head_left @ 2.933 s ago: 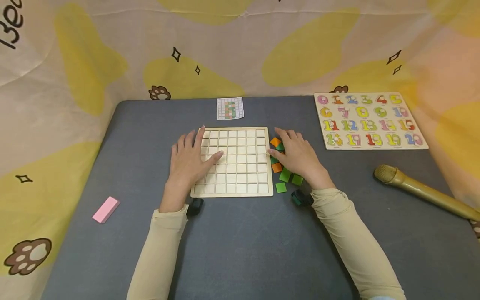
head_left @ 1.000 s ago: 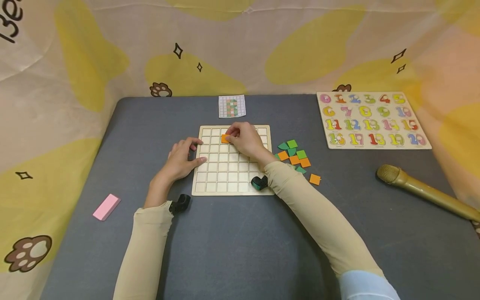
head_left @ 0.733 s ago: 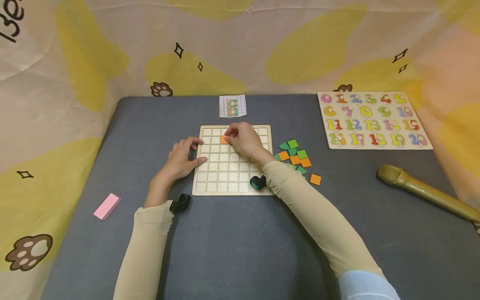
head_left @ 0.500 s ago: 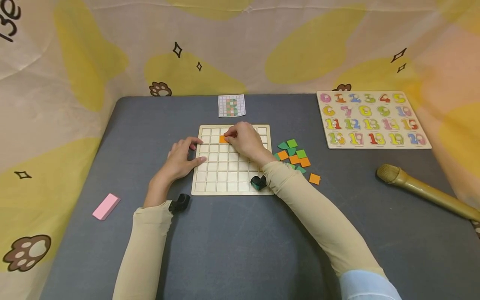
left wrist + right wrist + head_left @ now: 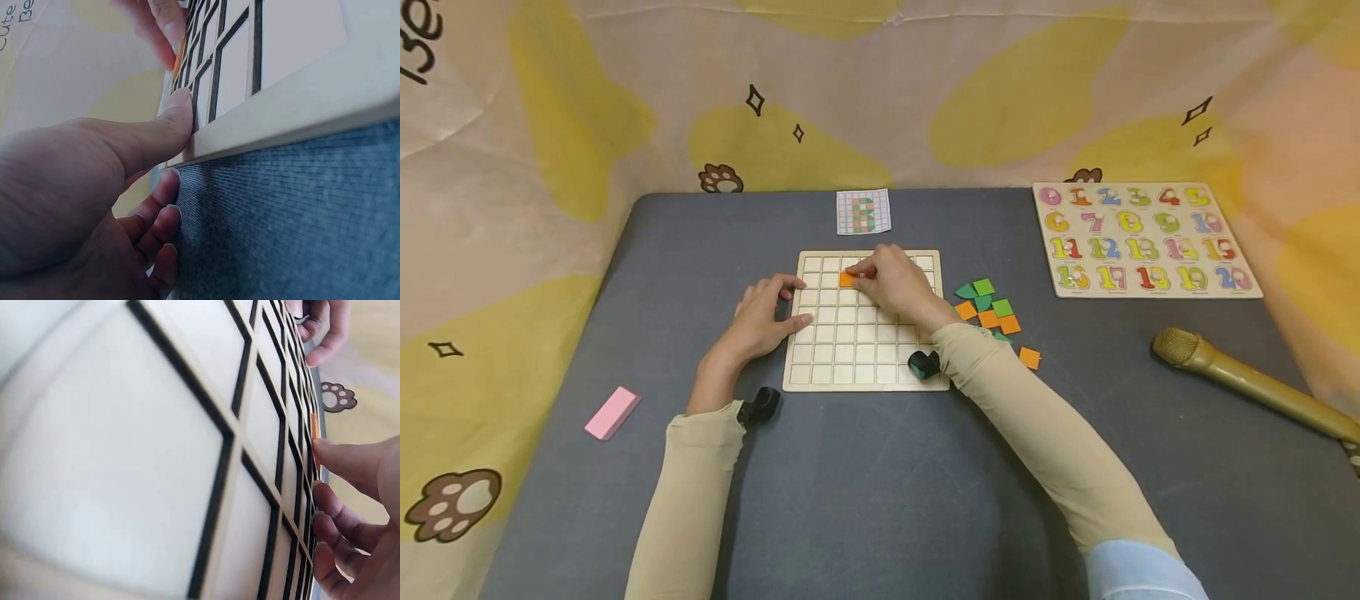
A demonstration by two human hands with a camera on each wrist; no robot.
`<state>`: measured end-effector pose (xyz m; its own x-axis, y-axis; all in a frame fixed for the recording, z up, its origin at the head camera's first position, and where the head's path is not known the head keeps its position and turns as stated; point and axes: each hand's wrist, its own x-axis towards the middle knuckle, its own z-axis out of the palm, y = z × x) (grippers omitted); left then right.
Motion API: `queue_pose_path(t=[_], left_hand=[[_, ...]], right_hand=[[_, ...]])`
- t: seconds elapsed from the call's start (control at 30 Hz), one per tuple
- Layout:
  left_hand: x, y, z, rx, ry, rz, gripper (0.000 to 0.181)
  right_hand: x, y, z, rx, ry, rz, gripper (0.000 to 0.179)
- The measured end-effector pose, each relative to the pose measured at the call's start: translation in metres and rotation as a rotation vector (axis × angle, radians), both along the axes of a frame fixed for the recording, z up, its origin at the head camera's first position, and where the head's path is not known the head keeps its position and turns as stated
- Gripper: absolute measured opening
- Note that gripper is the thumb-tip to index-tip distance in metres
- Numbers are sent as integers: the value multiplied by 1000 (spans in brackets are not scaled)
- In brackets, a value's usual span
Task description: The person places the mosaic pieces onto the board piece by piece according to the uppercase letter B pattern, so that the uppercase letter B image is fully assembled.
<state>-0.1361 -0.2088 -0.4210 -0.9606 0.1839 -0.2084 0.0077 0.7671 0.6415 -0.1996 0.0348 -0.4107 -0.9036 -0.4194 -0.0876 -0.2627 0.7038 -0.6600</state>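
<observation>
A pale wooden board (image 5: 865, 387) with a grid of square cells lies on the table. My left hand (image 5: 760, 321) is at its left edge. In the left wrist view the thumb (image 5: 178, 115) rests on the board's rim, with the other fingers low beside the edge. On a cell in the second row from the far side lies a square orange tile (image 5: 846, 281). My right hand (image 5: 897, 283) holds it by the fingertips; in the right wrist view the thumb (image 5: 331, 453) touches the tile, and the other fingers curl close to the board.
Loose orange and green tiles (image 5: 988, 318) lie right of the board, partly behind the right sleeve. A small pattern card (image 5: 863, 212) lies beyond it. Also on the table are a number puzzle (image 5: 1138, 242), a gold microphone (image 5: 1247, 383) and a pink block (image 5: 613, 413).
Since the oldest frame, my right hand has moved from the tiles onto the board with an orange tile, and those tiles have spread out. Lately the tile has shifted slightly left; my left hand stays still.
</observation>
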Motion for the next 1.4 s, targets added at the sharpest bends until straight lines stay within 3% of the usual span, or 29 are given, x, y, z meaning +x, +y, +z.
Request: queue_pose_path(t=[0.17,0.47,0.9,1.13,1.4], left_hand=[[1,2,1,-2,-2,4,51],[0,-1,-1,-5,-8,1,52],[-1,0,0,-2,-18,-5,53],[-1,0,0,1,-23,-10,53],[-1,1,3,1,-23,-9,53]], right_hand=[[-3,18,1,-19,24,36,25],[-10,82,4,-65,-88,36,32],[-12,158,15,51,-143,-7,27],[-9,177,22,82,-185,17,25],[-7,178,16,78,-187,-12,20]])
